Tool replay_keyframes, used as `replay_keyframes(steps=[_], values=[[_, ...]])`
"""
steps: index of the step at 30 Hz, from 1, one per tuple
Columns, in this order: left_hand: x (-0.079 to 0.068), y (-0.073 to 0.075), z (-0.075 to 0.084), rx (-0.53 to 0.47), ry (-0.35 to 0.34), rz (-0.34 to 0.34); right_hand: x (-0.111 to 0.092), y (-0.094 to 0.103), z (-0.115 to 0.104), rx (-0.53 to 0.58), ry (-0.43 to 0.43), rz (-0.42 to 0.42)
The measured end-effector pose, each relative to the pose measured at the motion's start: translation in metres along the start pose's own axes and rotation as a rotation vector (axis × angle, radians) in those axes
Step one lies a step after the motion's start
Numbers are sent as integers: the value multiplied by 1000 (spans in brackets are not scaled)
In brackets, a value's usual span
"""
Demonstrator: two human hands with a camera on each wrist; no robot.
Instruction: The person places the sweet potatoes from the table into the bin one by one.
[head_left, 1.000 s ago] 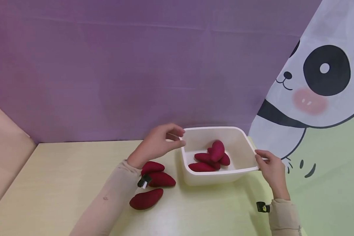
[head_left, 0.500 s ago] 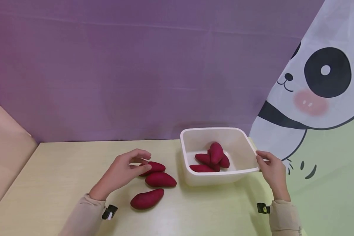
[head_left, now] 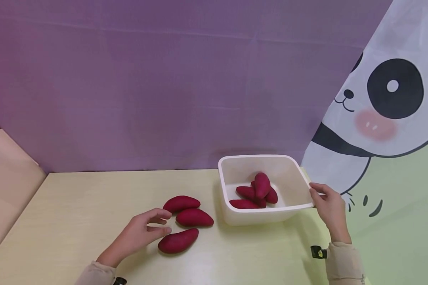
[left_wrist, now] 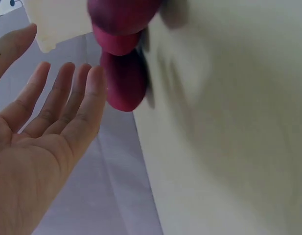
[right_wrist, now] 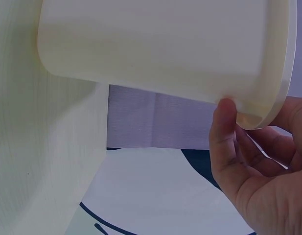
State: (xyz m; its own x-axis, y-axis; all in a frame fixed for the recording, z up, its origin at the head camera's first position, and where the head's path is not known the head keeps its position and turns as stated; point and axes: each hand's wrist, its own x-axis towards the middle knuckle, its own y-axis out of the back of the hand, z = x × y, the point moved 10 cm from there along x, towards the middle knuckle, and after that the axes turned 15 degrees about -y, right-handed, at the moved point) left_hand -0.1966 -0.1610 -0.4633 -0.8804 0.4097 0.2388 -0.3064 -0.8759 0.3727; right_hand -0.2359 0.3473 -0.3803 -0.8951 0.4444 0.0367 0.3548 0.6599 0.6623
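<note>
Three dark red sweet potatoes lie on the table left of a white plastic bin: a front one (head_left: pixel 178 241), a middle one (head_left: pixel 194 218) and a back one (head_left: pixel 181 203). My left hand (head_left: pixel 140 232) hovers just left of them, fingers apart and empty, thumb near the front one's left end. In the left wrist view that hand (left_wrist: pixel 48 127) shows a bare palm beside the sweet potatoes (left_wrist: pixel 124 81). My right hand (head_left: pixel 329 208) pinches the right rim of the bin (head_left: pixel 267 217). Several more sweet potatoes (head_left: pixel 262 186) are piled inside it.
The pale wooden table (head_left: pixel 75 221) ends at a purple cloth wall (head_left: pixel 164 99) behind. On the right is a wall hanging with a printed panda (head_left: pixel 374 107), close beside my right hand. The bin stands near the table's back right corner.
My left hand has moved away from the bin's left rim, leftward and toward me, to beside the loose sweet potatoes. My right hand stays on the bin's rim.
</note>
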Motion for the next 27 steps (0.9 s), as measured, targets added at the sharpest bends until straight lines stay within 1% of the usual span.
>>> replay_keyframes(steps=[10, 14, 18, 22, 27], values=[[-15, -9, -16, 51, 78, -92, 1, 1, 0, -8, -7, -3], [-18, -14, -20, 37, 104, -120, 1, 0, 0, -6, -9, -6], [-20, -17, -21, 19, 100, -143, 1, 0, 0, -3, -3, -6], [-22, -19, -21, -3, 93, -151, 1, 0, 0, -1, 4, -3], [-25, -22, -25, -67, 103, -147, 1, -1, 1, -5, -1, -6]])
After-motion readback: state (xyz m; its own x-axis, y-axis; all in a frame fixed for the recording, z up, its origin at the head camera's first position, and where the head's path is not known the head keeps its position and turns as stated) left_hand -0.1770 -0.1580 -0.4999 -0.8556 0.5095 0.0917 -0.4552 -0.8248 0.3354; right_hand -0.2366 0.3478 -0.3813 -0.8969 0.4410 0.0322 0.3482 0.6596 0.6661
